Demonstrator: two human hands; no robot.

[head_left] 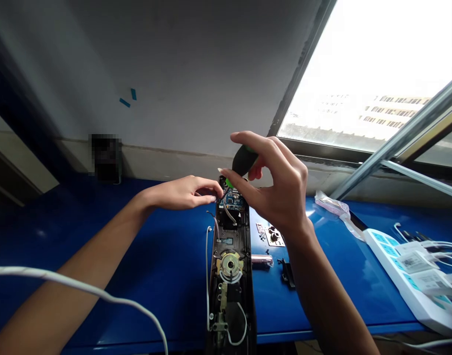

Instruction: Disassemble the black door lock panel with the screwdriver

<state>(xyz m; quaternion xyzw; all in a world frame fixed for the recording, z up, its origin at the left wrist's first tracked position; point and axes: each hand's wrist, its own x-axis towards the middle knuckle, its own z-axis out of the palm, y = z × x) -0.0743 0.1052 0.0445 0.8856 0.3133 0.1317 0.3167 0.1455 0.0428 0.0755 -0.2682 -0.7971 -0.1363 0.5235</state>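
A long black lock housing, its inside facing up, lies on the blue table and runs toward me. At its far end sits a blue circuit board with wires. My right hand grips a screwdriver by its black and green handle, tilted with its tip down at the board. The tip itself is hard to make out. My left hand has thumb and index finger closed at the housing's far left edge, beside the board. A round metal part sits midway along the housing.
Right of the housing lie a metal plate, a clear-wrapped cylinder and a black part. A white power strip with plugged chargers stands at the right. A white cable crosses the lower left. Behind are a wall and window.
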